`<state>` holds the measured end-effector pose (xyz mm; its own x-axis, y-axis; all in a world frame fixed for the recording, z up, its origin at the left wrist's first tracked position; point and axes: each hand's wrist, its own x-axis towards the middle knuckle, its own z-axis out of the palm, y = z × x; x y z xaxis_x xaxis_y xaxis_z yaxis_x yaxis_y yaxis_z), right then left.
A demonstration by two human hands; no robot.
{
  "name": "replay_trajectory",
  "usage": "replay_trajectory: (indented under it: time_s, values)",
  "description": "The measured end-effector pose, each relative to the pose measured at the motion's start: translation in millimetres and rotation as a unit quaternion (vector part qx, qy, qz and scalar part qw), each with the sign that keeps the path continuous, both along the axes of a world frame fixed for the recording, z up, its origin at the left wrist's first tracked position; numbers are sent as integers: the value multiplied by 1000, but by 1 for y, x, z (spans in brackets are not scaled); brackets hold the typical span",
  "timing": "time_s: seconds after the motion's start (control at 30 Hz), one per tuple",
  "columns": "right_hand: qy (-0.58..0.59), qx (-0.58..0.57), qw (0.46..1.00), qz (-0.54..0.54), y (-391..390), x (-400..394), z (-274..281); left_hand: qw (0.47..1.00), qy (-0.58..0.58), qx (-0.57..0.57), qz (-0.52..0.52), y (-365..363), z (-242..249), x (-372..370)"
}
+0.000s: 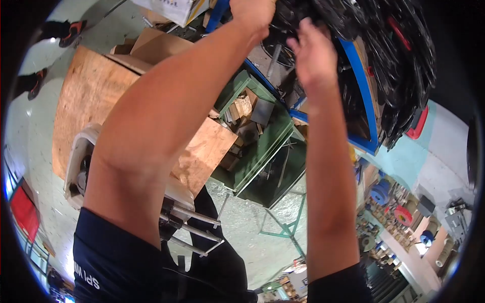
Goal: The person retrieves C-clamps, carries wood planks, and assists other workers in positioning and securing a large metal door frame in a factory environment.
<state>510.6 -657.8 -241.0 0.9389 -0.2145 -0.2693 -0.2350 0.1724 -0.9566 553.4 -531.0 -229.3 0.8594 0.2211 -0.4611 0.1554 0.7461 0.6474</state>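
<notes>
Black plastic sheeting (pixel 404 60) drapes over a blue-framed rack (pixel 364 76). Near it, the person's right hand (pixel 317 54) has its fingers apart; the left hand (pixel 252 17) is curled, its grip impossible to tell. Closer in, a green metal bin (pixel 275 129) holds wood offcuts (pixel 242 107).

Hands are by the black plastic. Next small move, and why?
I'd probably close the right hand on the black plastic: it looks open and empty, with plastic close by. The left hand is cut off by the picture's edge, so its grip is unclear.
</notes>
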Motion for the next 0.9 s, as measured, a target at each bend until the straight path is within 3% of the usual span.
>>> replay_trajectory:
  time_s: [0.07, 0.13, 0.2, 0.27, 0.33, 0.37, 0.4, 0.5, 0.57, 0.6, 0.67, 0.7, 0.9]
  values:
    - [-32, -24, 999, -35, 26, -59, 5, 999, 13, -35, -7, -9, 4, 8]
    - [10, -34, 999, 23, 24, -120, 12, 995, 65, -17, -80, -18, 1, 18]
    - [36, -118, 988, 90, 16, -187, 19, 989, 121, 15, -79, -34, -6, 38]
    - [110, -122, 982, 97, 4, -255, 12, 993, 71, 55, -83, -35, 3, 27]
    - [214, -147, 961, 97, -7, -305, 13, 994, 76, 27, -77, -31, -27, 41]
    - [230, -176, 951, 111, -12, -327, 10, 993, -29, -43, -104, -30, -35, 39]
    - [248, -205, 938, 126, -18, -346, 6, 993, -27, -25, -116, -30, -25, 37]
    - [227, -233, 930, 174, -25, -385, -4, 978, -114, 12, -175, -36, -24, 36]
    - [244, -244, 923, 173, -25, -403, -10, 991, -40, 119, -41, -47, -20, 40]
    - [263, -258, 912, 179, -26, -412, -13, 991, -45, 115, -44, -51, -24, 47]
    - [292, -247, 907, 177, -25, -431, -18, 924, -324, 73, -190, -54, -60, 71]
    - [322, -237, 898, 182, -25, -439, -19, 901, -343, 11, -264, -57, -74, 88]
    - [363, -200, 897, 152, -22, -461, -11, 911, -286, 192, -229, -74, -81, 91]
